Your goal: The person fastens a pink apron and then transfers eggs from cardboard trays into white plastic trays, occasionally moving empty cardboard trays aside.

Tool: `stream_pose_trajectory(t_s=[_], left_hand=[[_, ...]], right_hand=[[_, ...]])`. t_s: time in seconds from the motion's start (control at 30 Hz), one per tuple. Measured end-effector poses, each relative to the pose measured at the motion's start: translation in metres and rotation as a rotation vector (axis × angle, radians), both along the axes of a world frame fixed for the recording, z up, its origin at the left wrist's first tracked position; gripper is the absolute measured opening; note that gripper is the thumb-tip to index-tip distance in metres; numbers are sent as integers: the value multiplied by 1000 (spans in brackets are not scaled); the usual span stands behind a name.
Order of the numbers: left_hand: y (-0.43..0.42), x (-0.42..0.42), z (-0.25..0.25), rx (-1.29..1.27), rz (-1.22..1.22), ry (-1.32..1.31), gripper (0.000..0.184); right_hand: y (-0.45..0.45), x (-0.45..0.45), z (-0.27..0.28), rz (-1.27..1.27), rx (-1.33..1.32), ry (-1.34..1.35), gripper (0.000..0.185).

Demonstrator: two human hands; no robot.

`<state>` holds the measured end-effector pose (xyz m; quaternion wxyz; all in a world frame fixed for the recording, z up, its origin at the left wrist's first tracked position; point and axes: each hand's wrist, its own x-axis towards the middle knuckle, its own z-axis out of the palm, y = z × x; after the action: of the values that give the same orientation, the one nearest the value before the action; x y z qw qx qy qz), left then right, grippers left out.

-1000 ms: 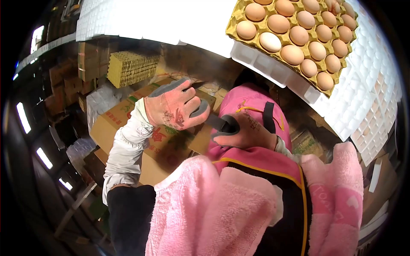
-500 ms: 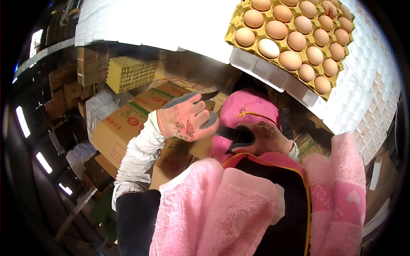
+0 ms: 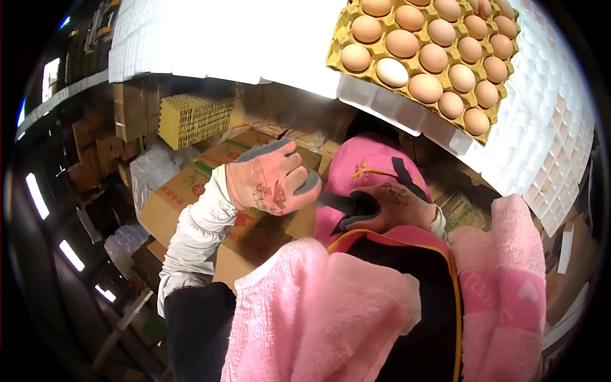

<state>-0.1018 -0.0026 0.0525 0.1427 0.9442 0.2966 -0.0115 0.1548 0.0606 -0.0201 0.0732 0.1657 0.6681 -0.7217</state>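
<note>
A black strap (image 3: 336, 202) runs between my two gloved hands in front of my body. My left hand (image 3: 272, 178), in a pink and grey work glove, is closed round one part of it, and a dark tip pokes up above the fingers. My right hand (image 3: 398, 207), gloved alike, lies against the pink garment (image 3: 366, 156) at my waist, its thumb and fingers bent round the strap. Another dark strap piece (image 3: 407, 176) lies over the pink cloth above that hand. What exactly the strap belongs to is hidden.
A yellow egg tray (image 3: 439, 83) full of eggs rests on stacked white plastic trays (image 3: 382, 105). To the left are printed cardboard boxes (image 3: 175, 204), a stack of yellow trays (image 3: 194, 121) and clear plastic bags (image 3: 153, 165). A pink towel (image 3: 318, 305) hangs over my front.
My left hand has shifted slightly left, and less of the strap end sticks out above it. A dark strap piece now shows on the pink cloth above my right hand.
</note>
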Motion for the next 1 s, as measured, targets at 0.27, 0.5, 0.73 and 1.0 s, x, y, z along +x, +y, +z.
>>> stream_pose_trajectory(t_s=[0.27,0.5,0.73,1.0], left_hand=[[1,6,-3,19,83,-113,33],[-12,-7,-23,51,430,-108,25],[-10,-18,-13,22,520,-148,31],[-15,-11,-11,17,600,-139,29]], right_hand=[[1,6,0,-45,50,-6,53],[1,6,-3,-121,35,50,53],[-16,-20,-20,-114,-146,190,57],[-31,-30,-21,-261,-456,129,35]])
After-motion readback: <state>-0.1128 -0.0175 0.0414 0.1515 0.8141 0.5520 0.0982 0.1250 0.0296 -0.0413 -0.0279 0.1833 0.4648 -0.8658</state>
